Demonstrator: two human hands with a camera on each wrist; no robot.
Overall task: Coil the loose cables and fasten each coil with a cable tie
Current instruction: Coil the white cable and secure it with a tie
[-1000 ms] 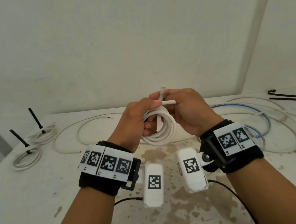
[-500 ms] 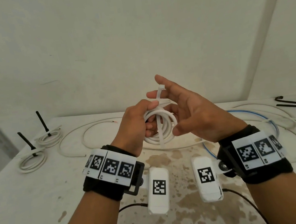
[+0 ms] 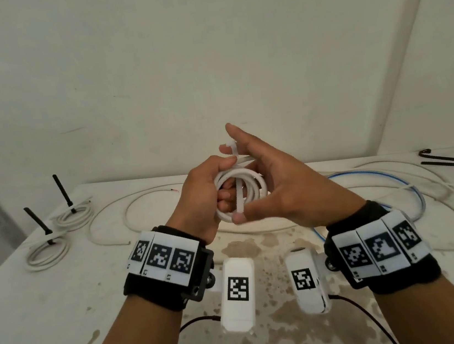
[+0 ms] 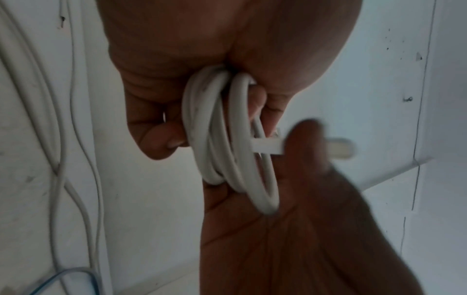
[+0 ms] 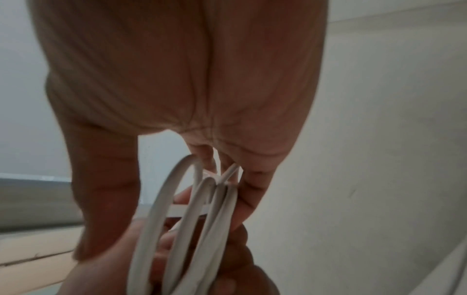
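Coil [image 3: 241,191]: left hand [image 3: 204,193] grips it, keeping loops together.
Cable tie [image 3: 238,187]: right hand [image 3: 277,191], fingers spread, thumb steadying its tail for threading.

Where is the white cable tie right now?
In the head view, the white cable tie stands upright at centre across the white coil held in the left hand, its lower tip touched by the right hand's thumb.

white cable coil [image 5: 177,229] (between fingers [image 5: 106,189])
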